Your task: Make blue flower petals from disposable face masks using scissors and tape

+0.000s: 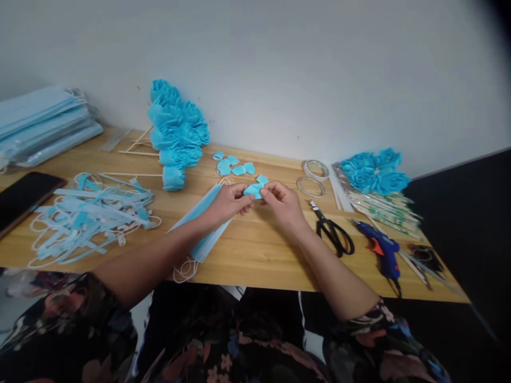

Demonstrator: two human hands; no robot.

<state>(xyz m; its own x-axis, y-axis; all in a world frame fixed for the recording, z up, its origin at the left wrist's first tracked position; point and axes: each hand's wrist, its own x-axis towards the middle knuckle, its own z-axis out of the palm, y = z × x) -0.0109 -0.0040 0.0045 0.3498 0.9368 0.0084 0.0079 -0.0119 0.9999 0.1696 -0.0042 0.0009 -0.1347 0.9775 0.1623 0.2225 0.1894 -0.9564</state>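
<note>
Light-blue fabric makes the small angular piece (252, 190), which the left hand (228, 202) and the right hand (282, 204) both pinch, probably to keep it steady; loose blue fabric pieces (223, 167) lie beyond the hands, perhaps for easy reach.

Your left hand (230, 200) and right hand (281, 200) cover bits of the blue material (252, 190), your left forearm (159, 252) hides the folded mask's (207, 242) middle, the view's left edge slices phone (24, 197) and mask stack (43, 117); that dark bundle (427, 258) blurs beyond naming!
</note>
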